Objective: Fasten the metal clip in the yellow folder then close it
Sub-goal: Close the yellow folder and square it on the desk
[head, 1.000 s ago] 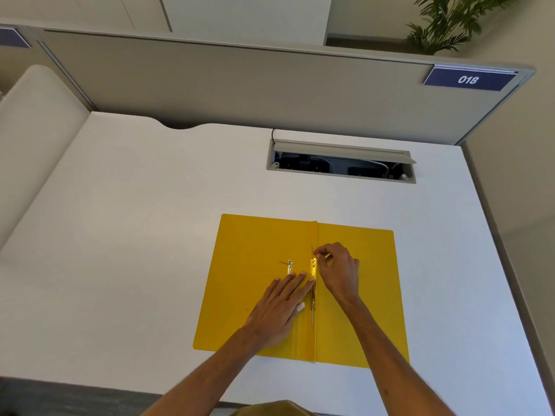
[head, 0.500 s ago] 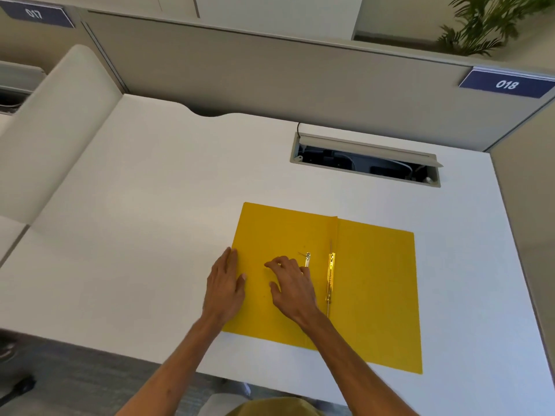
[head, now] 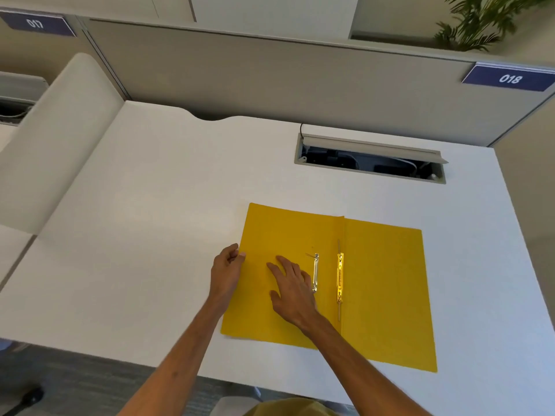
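Observation:
The yellow folder lies open and flat on the white desk. A metal clip bar rests on the left flap, and a second metal strip with prongs runs along the spine fold. My left hand pinches the outer edge of the left flap, thumb on top. My right hand lies flat on the left flap with fingers spread, just left of the clip bar and holding nothing.
The white desk ends in a front edge close below the folder. An open cable tray is set into the desk behind the folder. A grey partition closes off the back, and a padded divider stands at the left.
Both hands left the spine fastener and moved left across the flap. My left hand reached the flap's outer edge and closed on it. The view shifted left.

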